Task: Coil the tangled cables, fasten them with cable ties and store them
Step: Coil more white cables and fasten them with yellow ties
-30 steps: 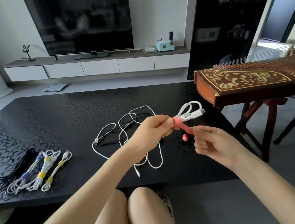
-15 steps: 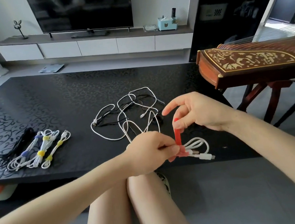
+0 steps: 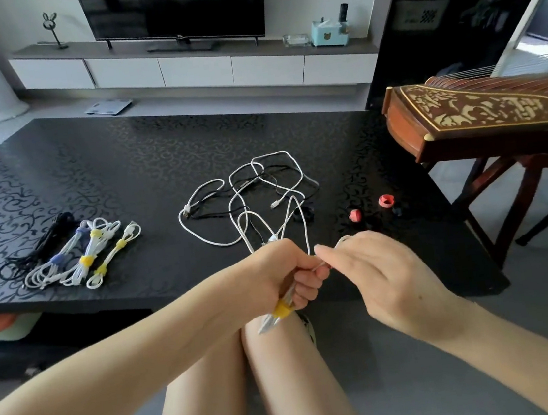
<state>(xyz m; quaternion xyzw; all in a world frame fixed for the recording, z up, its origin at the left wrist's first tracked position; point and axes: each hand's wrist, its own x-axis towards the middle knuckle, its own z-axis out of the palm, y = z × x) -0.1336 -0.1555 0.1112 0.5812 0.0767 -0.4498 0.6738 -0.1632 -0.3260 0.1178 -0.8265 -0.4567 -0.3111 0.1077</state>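
Note:
My left hand [image 3: 280, 272] grips a coiled white cable bundle [image 3: 269, 323], which sticks out below the fist over my knees. A yellow tie [image 3: 282, 309] is wrapped round the bundle. My right hand [image 3: 377, 274] is right beside the left, fingertips at the fist, pinching a thin white cable strand [image 3: 320, 265]. On the black table [image 3: 122, 164] lies a tangle of white and black cables [image 3: 265, 201], whose near loops vanish behind my left hand. Several tied white bundles [image 3: 78, 255] and a black bundle [image 3: 39, 246] lie at the left.
Two rolled red ties [image 3: 386, 201] [image 3: 355, 215] lie on the table's right part. A carved wooden zither [image 3: 482, 116] on a stand juts in at the right, close to the table corner. A TV cabinet [image 3: 197, 68] stands behind.
Both hands came down and together at the table's near edge. The red strip my right hand held up is out of sight. The tie in my left hand now looks yellow.

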